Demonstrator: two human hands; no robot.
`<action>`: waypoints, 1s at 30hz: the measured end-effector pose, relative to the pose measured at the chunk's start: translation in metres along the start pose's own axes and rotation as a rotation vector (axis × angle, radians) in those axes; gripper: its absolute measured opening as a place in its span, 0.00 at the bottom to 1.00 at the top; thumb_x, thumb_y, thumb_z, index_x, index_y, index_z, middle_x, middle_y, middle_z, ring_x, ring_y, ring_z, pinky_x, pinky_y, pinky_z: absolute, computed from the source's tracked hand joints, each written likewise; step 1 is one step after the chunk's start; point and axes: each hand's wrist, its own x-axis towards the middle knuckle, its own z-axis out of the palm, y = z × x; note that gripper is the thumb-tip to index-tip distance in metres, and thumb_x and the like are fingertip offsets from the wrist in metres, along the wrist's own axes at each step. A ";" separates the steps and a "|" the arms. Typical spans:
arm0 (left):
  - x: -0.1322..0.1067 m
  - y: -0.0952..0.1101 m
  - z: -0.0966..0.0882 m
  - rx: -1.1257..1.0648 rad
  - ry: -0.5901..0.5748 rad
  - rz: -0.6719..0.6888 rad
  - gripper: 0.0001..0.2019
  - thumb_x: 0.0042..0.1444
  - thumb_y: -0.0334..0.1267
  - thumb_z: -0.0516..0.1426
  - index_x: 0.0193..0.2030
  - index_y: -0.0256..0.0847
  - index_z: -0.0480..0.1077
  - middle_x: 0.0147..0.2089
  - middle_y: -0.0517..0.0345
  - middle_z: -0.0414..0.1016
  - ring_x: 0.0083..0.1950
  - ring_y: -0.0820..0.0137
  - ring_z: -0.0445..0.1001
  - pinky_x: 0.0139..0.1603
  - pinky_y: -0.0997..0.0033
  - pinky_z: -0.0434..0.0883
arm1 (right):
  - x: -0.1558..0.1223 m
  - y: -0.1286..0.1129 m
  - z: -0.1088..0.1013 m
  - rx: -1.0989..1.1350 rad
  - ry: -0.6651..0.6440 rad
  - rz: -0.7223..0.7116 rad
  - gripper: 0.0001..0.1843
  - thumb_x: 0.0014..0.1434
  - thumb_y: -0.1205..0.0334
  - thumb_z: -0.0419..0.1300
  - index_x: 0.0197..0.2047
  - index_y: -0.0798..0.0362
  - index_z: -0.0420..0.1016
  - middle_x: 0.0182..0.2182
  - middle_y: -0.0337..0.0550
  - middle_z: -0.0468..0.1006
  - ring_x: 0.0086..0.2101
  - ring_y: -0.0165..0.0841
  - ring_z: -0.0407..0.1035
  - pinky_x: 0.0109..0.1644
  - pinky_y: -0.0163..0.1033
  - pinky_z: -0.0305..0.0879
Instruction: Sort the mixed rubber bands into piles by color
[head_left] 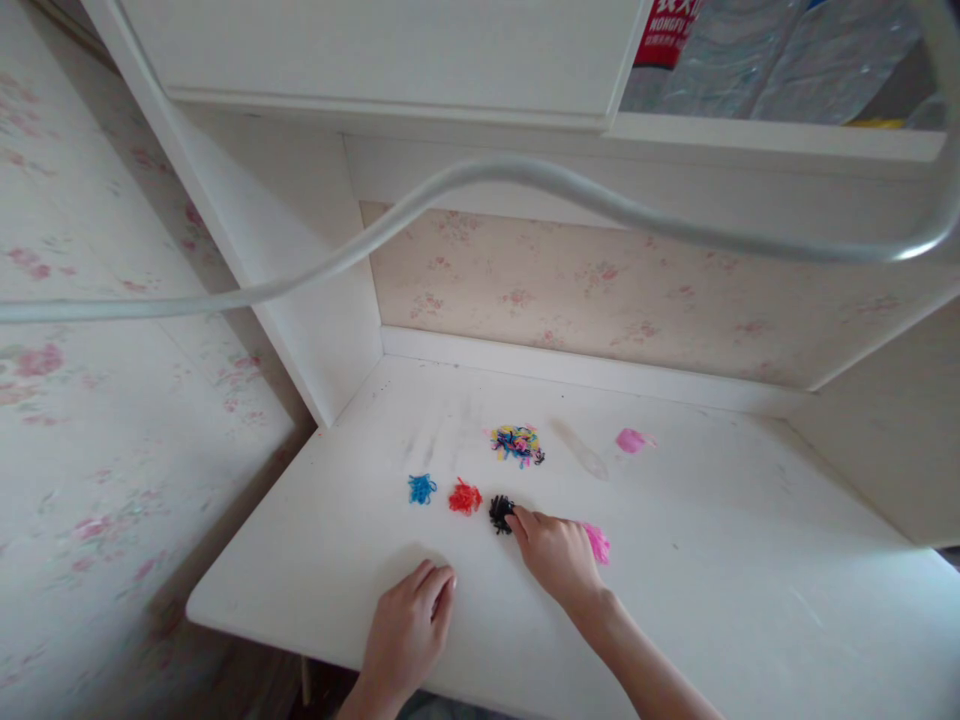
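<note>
Pink-flowered wallpaper (517, 295), white cupboard front (390, 60), pale tube (510, 170) — wavy, bent, red label (667, 35) — upper right

Bare left hand (409, 620), bare right hand (556, 556), slim bare right forearm (637, 648), bare left wrist (373, 694)

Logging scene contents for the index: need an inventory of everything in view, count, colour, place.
blue pile: 1, blue, row's left end
red pile: 1, red, second in row
black pile: 1, black, third
pink pile: 1, pink, right end, partly hidden
mixed pile: 1, multicoloured, behind row
strip: 1, translucent, right of mixed pile
pink item: 1, pink, farther right, unclear
desk: 1, white, underneath
tube: 1, pale grey, across view
cabinet: 1, white, above desk
clear plastic: count unclear, upper right
wallpaper: floral, walls
left hand: 1, near desk's front edge
right hand: 1, fingertips at black pile
</note>
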 end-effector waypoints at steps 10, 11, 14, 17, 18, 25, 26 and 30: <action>0.008 0.005 -0.003 -0.132 0.004 -0.055 0.12 0.63 0.39 0.46 0.36 0.44 0.70 0.30 0.59 0.71 0.28 0.76 0.70 0.29 0.79 0.67 | -0.049 0.032 -0.002 0.258 0.190 0.173 0.26 0.65 0.45 0.40 0.38 0.44 0.77 0.27 0.40 0.80 0.26 0.31 0.73 0.29 0.31 0.57; 0.014 0.009 -0.005 -0.152 -0.001 -0.066 0.13 0.63 0.40 0.46 0.36 0.43 0.70 0.30 0.59 0.71 0.28 0.76 0.70 0.29 0.79 0.67 | -0.060 0.039 0.004 0.318 0.209 0.235 0.27 0.64 0.43 0.41 0.38 0.45 0.77 0.28 0.41 0.80 0.26 0.31 0.73 0.29 0.31 0.59; 0.042 0.030 -0.012 -0.141 -0.030 -0.027 0.14 0.63 0.40 0.45 0.36 0.43 0.71 0.32 0.57 0.73 0.31 0.74 0.71 0.33 0.77 0.68 | -0.091 0.061 0.025 0.493 0.219 0.439 0.29 0.60 0.38 0.42 0.39 0.45 0.78 0.30 0.43 0.81 0.28 0.33 0.74 0.31 0.32 0.62; 0.085 0.056 -0.009 -0.031 -0.102 0.041 0.12 0.62 0.39 0.47 0.38 0.45 0.72 0.35 0.57 0.75 0.34 0.73 0.73 0.38 0.74 0.68 | -0.115 0.077 0.044 0.609 0.206 0.613 0.28 0.57 0.35 0.45 0.37 0.43 0.78 0.31 0.41 0.81 0.31 0.35 0.75 0.32 0.31 0.65; 0.101 0.064 -0.005 0.026 -0.133 0.048 0.12 0.62 0.39 0.47 0.39 0.45 0.72 0.36 0.57 0.75 0.35 0.73 0.73 0.38 0.74 0.68 | -0.120 0.081 0.048 0.636 0.213 0.642 0.27 0.56 0.35 0.46 0.37 0.43 0.78 0.32 0.40 0.82 0.32 0.35 0.75 0.33 0.31 0.65; 0.190 0.090 0.048 0.203 -0.226 0.073 0.12 0.60 0.39 0.49 0.42 0.44 0.73 0.46 0.53 0.75 0.44 0.68 0.74 0.43 0.70 0.68 | -0.116 0.087 0.050 0.740 0.203 0.637 0.28 0.57 0.35 0.45 0.37 0.44 0.77 0.29 0.39 0.80 0.30 0.33 0.74 0.33 0.29 0.64; 0.196 0.091 0.053 0.219 -0.230 0.071 0.12 0.60 0.38 0.49 0.43 0.43 0.73 0.47 0.52 0.74 0.45 0.68 0.74 0.44 0.69 0.69 | -0.114 0.088 0.049 0.741 0.199 0.643 0.28 0.57 0.35 0.44 0.37 0.44 0.77 0.28 0.39 0.80 0.30 0.33 0.74 0.32 0.29 0.63; 0.208 0.092 0.067 0.254 -0.233 0.070 0.14 0.60 0.37 0.48 0.45 0.40 0.73 0.49 0.47 0.73 0.44 0.66 0.75 0.45 0.66 0.69 | -0.111 0.089 0.048 0.734 0.201 0.635 0.30 0.57 0.34 0.42 0.36 0.44 0.78 0.27 0.40 0.80 0.30 0.34 0.74 0.31 0.30 0.64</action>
